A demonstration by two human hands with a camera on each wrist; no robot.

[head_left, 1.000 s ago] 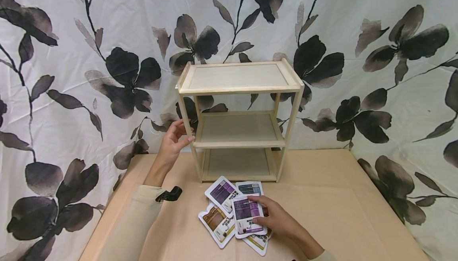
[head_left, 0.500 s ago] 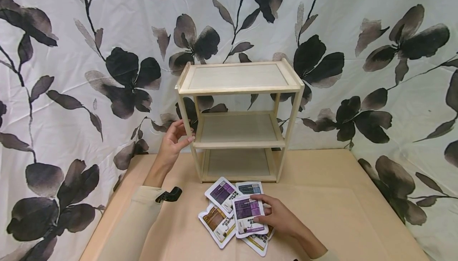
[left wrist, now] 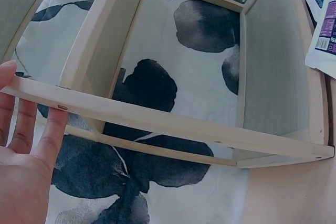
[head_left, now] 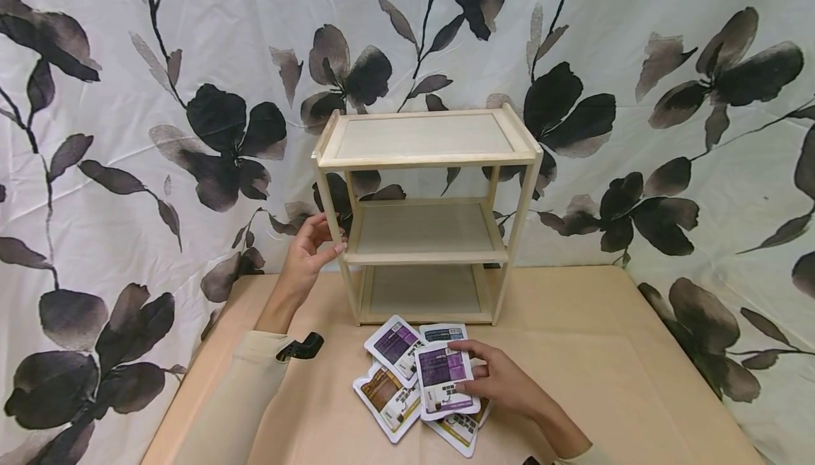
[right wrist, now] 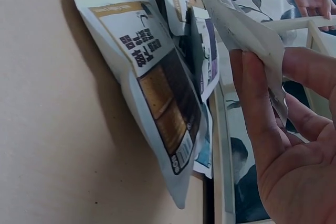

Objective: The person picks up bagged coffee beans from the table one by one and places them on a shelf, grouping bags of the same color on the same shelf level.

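Observation:
A small wooden three-tier shelf stands at the back of the table. My left hand grips its front left post, thumb in front and fingers behind. With my right hand I pinch the right edge of a purple-and-white packet; in the right wrist view this packet is lifted and seen from its pale back. Below it lies a pile of others: a purple packet, a brown-and-yellow packet, a blue packet and a yellow-edged packet, partly covered.
The pile lies on the peach-coloured table just before the shelf's lower front edge. Directly behind the shelf hangs a white cloth with dark flowers. A black strap piece sits at my left cuff.
My right hand has moved slightly up and to the right, raising the purple packet a little from the pile. The left hand has stayed on the post.

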